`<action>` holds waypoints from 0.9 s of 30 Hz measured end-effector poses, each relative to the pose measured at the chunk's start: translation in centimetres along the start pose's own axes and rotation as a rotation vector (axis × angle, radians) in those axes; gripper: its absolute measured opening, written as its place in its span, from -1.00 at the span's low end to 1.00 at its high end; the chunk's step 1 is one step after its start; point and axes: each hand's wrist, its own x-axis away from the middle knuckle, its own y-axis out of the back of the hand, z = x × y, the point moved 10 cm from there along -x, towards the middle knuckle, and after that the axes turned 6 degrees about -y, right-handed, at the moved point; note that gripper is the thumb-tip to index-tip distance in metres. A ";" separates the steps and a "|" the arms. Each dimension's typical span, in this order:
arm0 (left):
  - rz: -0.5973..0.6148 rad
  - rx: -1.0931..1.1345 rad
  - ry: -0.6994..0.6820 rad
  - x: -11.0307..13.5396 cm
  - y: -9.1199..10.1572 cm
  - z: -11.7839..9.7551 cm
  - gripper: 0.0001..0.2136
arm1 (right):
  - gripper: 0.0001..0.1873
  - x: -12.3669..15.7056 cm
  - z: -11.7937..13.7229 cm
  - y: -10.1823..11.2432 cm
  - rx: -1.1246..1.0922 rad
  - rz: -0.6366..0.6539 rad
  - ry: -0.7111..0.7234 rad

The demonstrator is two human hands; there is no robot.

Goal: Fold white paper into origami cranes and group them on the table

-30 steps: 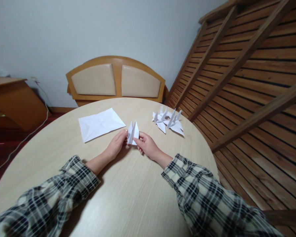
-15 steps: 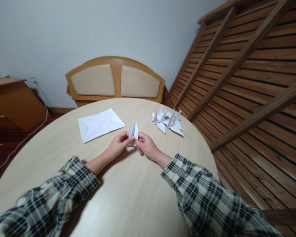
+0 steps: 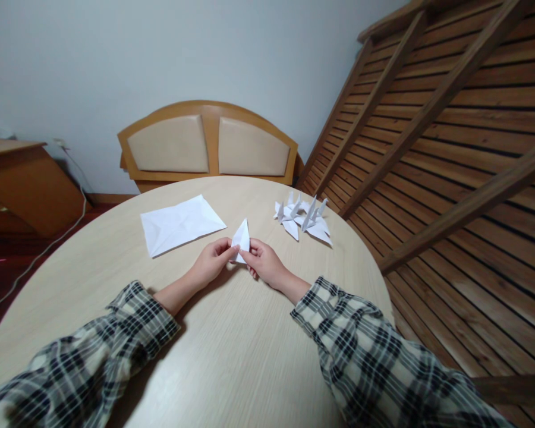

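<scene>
Right between two bare hands, near the middle of the round surface (image 3: pixel 232 362), is one small folded paper (image 3: pixel 242 235), white, its single visible point directed away from the person. Both grips are closed on it: the left hand (image 3: pixel 213 260) pinches its left side and the right hand (image 3: pixel 270 266) its right, with the two thumbs close together over the lower part. Whether its lower edge touches the wood cannot be told. Two checked sleeves (image 3: pixel 138 324), one on each arm, reach in from the near side. Beyond the left hand, just apart from it, lies one flat rectangle of white paper (image 3: pixel 182 226) with creases across it; one sheet or several, the view does not settle. Past the right hand stands one cluster of white paper birds (image 3: pixel 310 220), more than one, overlapping too closely for a sure count, with several thin points sticking up. Behind the far edge rises one headboard (image 3: pixel 213 145) with two pale padded panels (image 3: pixel 168 144). One slatted wooden frame (image 3: pixel 432 172) leans along the right, and one brown desk (image 3: pixel 31 190) stands at the left, with one pale cable (image 3: pixel 49 249) running down beside it.
</scene>
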 end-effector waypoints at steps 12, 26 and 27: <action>-0.061 0.012 -0.022 0.0 0.4 -0.3 -0.75 | -0.71 -0.3 -0.3 0.9 -0.021 -0.078 0.023; -0.123 0.020 -0.020 0.2 1.0 -0.3 -0.76 | -0.75 -0.1 -0.1 -0.4 -0.019 0.049 -0.087; -0.120 0.016 -0.024 0.2 1.0 -0.4 -0.76 | -0.80 -0.1 -0.1 -0.4 -0.018 0.053 -0.088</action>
